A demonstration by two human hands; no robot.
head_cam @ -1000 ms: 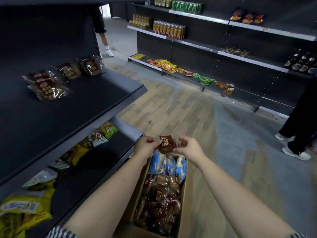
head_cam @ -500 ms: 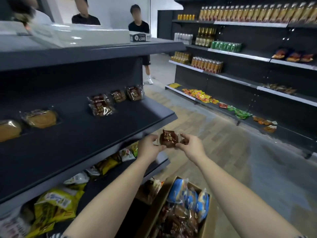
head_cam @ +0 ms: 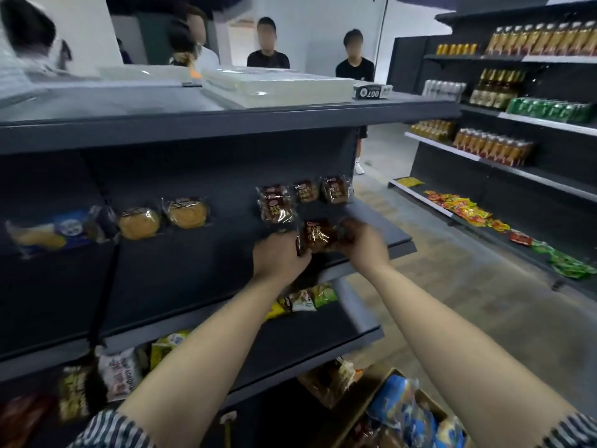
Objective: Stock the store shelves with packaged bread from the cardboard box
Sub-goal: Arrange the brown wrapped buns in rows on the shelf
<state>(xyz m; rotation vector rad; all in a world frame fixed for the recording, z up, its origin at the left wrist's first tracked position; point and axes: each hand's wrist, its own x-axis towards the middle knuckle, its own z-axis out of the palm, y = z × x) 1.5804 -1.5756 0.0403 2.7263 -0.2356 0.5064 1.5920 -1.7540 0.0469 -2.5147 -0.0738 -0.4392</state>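
Left hand (head_cam: 279, 253) and right hand (head_cam: 361, 244) each pinch an end of one bread pack (head_cam: 318, 236), just over the shelf (head_cam: 193, 270) near its right front edge. At the back of the shelf sit a few brown packs (head_cam: 305, 192), with buns (head_cam: 161, 216) further left. Below the shelf, the box (head_cam: 357, 409) looks well filled, blue packs (head_cam: 403, 412) on top. Plenty left to stock, I'd say.

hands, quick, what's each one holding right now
Left hand: grips the brown bread packet at its left end.
Right hand: grips the same packet at its right end.
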